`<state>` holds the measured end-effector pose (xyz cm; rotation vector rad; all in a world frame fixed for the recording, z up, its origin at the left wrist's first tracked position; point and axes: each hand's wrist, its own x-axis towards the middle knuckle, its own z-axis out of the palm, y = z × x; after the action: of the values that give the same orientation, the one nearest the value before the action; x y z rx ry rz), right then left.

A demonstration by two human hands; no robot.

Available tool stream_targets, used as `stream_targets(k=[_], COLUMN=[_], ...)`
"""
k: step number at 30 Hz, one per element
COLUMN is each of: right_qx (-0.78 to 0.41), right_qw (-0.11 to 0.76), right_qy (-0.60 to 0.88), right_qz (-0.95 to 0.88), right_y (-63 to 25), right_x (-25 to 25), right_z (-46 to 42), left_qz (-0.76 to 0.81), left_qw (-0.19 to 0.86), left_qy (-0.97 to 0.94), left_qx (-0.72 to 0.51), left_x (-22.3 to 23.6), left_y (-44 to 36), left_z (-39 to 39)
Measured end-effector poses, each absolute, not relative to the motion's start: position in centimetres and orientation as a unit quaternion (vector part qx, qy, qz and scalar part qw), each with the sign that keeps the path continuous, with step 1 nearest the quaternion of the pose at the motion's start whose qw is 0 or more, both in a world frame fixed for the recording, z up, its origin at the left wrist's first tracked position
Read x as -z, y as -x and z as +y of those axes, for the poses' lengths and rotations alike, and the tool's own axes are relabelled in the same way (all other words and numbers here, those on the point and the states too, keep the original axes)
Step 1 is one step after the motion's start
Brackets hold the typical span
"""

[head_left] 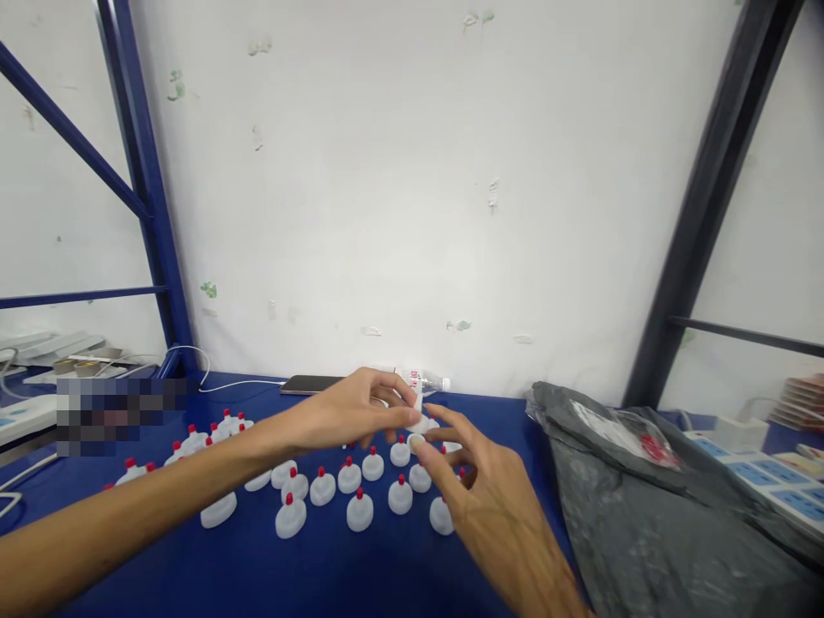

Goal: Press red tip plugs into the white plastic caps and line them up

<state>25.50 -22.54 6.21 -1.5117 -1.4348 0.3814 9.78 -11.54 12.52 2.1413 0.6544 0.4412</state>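
Note:
Several small white caps with red tips (359,510) stand in rows on the blue table top (270,575). My left hand (351,410) reaches in from the left, its fingers pinched on a white cap (418,422) above the rows. My right hand (480,489) comes up from the lower right, thumb and forefinger closed on a white cap (415,442) just under the left hand's fingertips. The two hands nearly touch.
A dark grey plastic bag (631,506) with red pieces inside lies at the right. A phone (309,384) with a white cable and a lying bottle (425,380) rest by the white wall. Blue and dark frame posts stand on both sides. Boxes lie at the far right.

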Motion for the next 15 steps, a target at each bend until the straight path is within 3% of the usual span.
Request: stream_targets(k=[3, 7, 9, 11, 15], right_qx=[-0.131, -0.078, -0.073, -0.073, -0.061], right_qw=[0.48, 0.493, 0.501, 0.509, 0.527], right_qy=[0.625, 0.642, 0.654, 0.66, 0.652], right_qz=[-0.601, -0.583, -0.563, -0.547, -0.541], right_y=[-24.9, -25.1, -25.6, -26.0, -26.4], right_x=[-6.3, -6.4, -6.5, -6.4, -6.0], right_z=[-22.5, -22.7, -22.8, -22.9, -22.7], left_qz=[0.216, 0.214, 0.23, 0.251, 0.25], left_qw=[0.475, 0.446, 0.329, 0.132, 0.054], left_qy=[-0.827, -0.841, -0.887, -0.934, -0.958], left_qx=[-0.209, -0.22, -0.227, -0.216, -0.127], left_x=[-11.7, -11.4, -11.0, -10.2, -7.6], left_y=[-10.7, -10.8, -10.5, -9.8, -7.9], left_z=[-12.7, -12.5, -11.3, -9.5, -5.3])
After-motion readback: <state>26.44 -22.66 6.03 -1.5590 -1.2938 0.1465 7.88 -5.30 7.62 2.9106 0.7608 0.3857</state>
